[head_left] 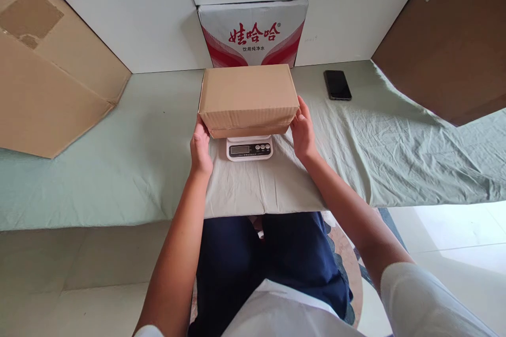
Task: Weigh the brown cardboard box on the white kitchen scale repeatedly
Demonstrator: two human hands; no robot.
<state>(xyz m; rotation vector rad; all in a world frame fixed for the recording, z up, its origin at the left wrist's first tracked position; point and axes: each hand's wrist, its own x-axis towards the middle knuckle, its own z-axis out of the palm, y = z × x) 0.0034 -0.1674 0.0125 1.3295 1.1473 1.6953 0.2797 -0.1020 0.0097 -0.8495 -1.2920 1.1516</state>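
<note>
Brown cardboard box (pixel 248 96) sitting on small white digital scale (pixel 249 148), near front edge of surface (pixel 118 168), about mid-width. Box closed, long side facing the camera, overhanging scale on both sides and hiding most of the platform; only scale's front panel with display and buttons visible below box's front edge. Display digits too small to read.

Left hand (pixel 201 148) pressed flat against box's left end, fingers together and pointing up, thumb near lower front corner. Right hand (pixel 302 130) mirrored on box's right end, fingers together along the side, palm in contact. Neither hand curled around anything; both clamping box between palms. Cannot tell whether box's weight rests fully on scale or partly in the hands.

Surface covered with wrinkled pale green cloth (pixel 395 158), hanging over front edge.

Black phone (pixel 337 85) lying flat, screen dark, toward rear edge right of box, well apart from it. Red-and-white printed carton (pixel 253 34) standing against rear edge directly behind box, among white boxes (pixel 138 31) stacked along the back. Large brown cardboard sheet (pixel 47 79) leaning at rear left corner, another large cardboard piece (pixel 454 42) at rear right corner, overhanging surface.

Dark blue trousers and white sleeves visible below front edge.
</note>
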